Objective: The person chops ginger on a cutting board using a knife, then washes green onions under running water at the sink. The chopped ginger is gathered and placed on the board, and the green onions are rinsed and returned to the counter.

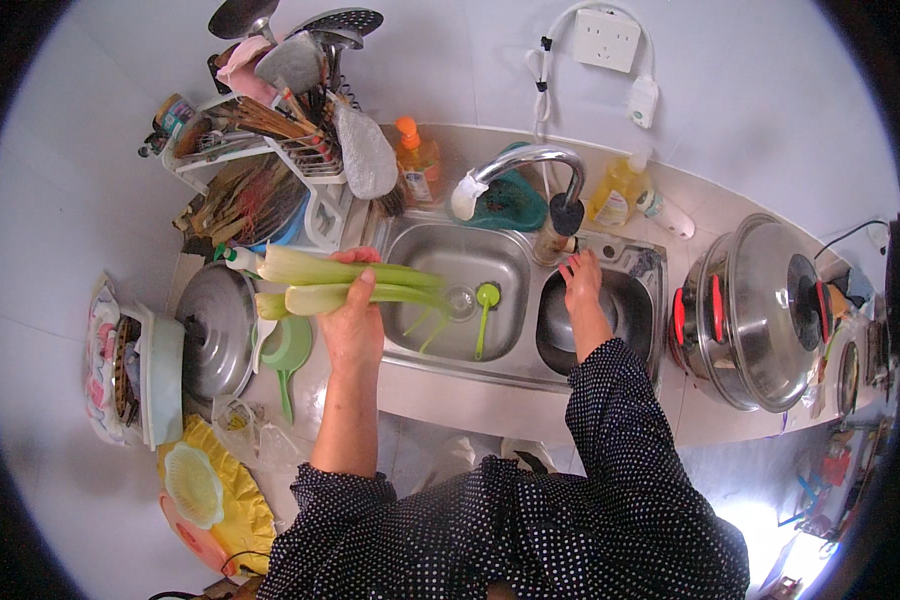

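Note:
My left hand (354, 319) grips several pale green celery stalks (322, 274) by their thick ends. The cut bases point left, while the thinner tops reach over the left basin (397, 259) of the stainless steel sink. At the chrome faucet (562, 161), my right hand (586, 285) has its fingertips beside the short handle at the base; whether they grip it is hidden. White material wraps the spout's tip (467, 196). A small green spoon (484, 319) lies inside the left basin. Below my right hand is a dark bowl-like basin (555, 330) in the right sink opening.
A large lidded steel pot (765, 315) stands at right. On the left are a metal lid (217, 330), a green ladle (291, 349) and a utensil rack (307, 157). Behind the sink are an orange pump bottle (418, 165), a teal basket (506, 202) and a yellow bottle (613, 191).

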A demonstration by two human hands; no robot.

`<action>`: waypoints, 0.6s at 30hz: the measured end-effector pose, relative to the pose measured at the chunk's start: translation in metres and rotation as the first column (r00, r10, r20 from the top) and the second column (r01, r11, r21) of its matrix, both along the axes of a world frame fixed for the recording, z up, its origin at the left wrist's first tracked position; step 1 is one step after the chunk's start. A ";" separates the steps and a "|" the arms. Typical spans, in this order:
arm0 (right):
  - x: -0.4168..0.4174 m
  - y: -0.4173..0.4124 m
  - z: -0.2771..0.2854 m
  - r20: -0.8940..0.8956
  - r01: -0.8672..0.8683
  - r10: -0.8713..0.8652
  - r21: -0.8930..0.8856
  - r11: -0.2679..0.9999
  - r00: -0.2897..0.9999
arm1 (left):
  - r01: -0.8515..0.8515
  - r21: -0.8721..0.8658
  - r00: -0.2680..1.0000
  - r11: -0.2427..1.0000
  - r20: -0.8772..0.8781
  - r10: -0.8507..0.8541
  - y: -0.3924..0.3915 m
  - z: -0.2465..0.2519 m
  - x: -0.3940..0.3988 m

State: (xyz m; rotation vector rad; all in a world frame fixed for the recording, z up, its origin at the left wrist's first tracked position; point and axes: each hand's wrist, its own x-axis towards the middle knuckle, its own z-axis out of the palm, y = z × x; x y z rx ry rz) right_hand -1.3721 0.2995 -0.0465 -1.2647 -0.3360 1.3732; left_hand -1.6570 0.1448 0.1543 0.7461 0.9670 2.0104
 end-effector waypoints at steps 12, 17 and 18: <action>-0.007 -0.051 -0.012 0.018 -0.067 0.068 -0.031 0.997 0.998 | 0.015 -0.006 0.999 1.000 -0.030 -0.015 0.007 -0.001 -0.001; -0.021 -0.096 -0.045 0.338 -0.376 0.358 -0.012 0.927 0.871 | 0.048 0.006 0.998 0.999 -0.047 -0.048 0.008 0.002 0.002; -0.022 -0.103 -0.050 0.432 -0.440 0.407 -0.027 0.898 0.804 | 0.058 0.006 0.997 0.998 -0.048 -0.058 0.007 0.003 0.003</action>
